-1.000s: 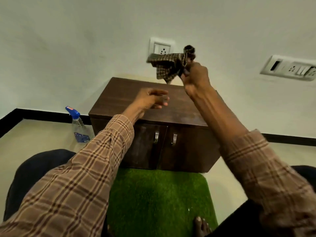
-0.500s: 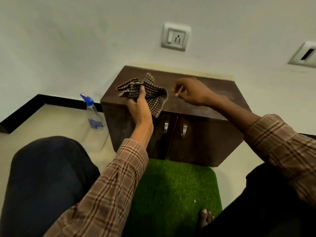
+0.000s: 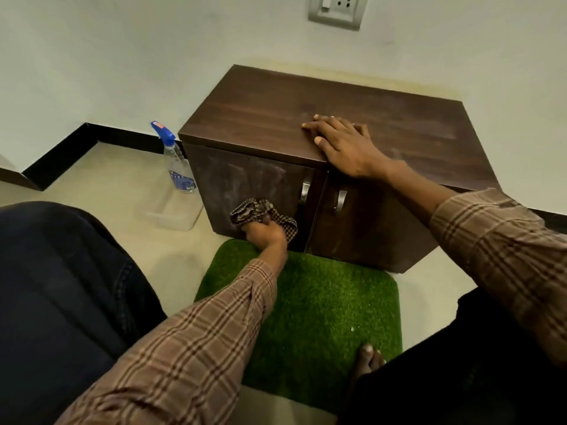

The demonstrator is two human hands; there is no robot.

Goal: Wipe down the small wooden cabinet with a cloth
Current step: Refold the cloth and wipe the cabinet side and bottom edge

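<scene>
A small dark wooden cabinet (image 3: 270, 118) with two doors and metal handles stands on the floor against the wall. My left hand (image 3: 264, 234) grips a bunched brown checked cloth (image 3: 250, 210) and presses it against the lower part of the left door, just left of its handle. Pale smears show on that door above the cloth. My right hand (image 3: 343, 145) rests flat on the cabinet top at its front edge, fingers straight, above the gap between the doors.
A clear spray bottle (image 3: 178, 162) with a blue trigger stands on the floor left of the cabinet, by a clear plastic container (image 3: 171, 210). A green grass mat (image 3: 322, 305) lies before the cabinet, with my toes (image 3: 368, 357) on it. A wall socket (image 3: 336, 9) sits above.
The cloth passed from my right hand to my left, then my left hand carried it from the cabinet top down onto the left door. My right hand settled flat on the top.
</scene>
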